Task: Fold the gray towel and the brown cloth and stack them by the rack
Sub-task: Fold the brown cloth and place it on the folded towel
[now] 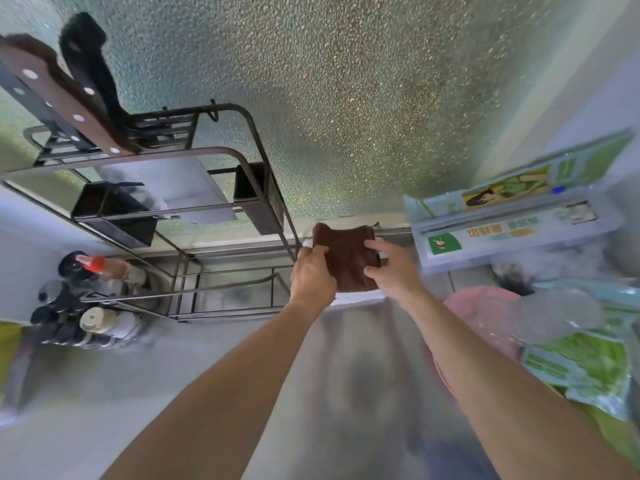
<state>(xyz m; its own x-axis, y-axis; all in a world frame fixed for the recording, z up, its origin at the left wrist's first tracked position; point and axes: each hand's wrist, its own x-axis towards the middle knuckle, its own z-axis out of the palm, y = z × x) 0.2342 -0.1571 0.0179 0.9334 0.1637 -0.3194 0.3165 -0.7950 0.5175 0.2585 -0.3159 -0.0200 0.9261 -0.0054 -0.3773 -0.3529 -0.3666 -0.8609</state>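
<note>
Our left hand (312,271) and right hand (393,268) each pinch a side of the folded brown cloth (346,258), just beside the metal rack (221,209); we should square its edges before stacking.

The brown cloth (348,258) is a soft, matt fabric with a fine ribbed pile. The rack (221,202) beside it is thin dark metal wire with a dull finish. The counter (346,375) looks like brushed steel, smooth with a soft shine. The window (346,98) behind is rough pebbled glass. The box (512,226) looks like printed cardboard, slightly glossy. The knife handle (62,98) is brown wood with 4 or more pale metal rivets.
</note>
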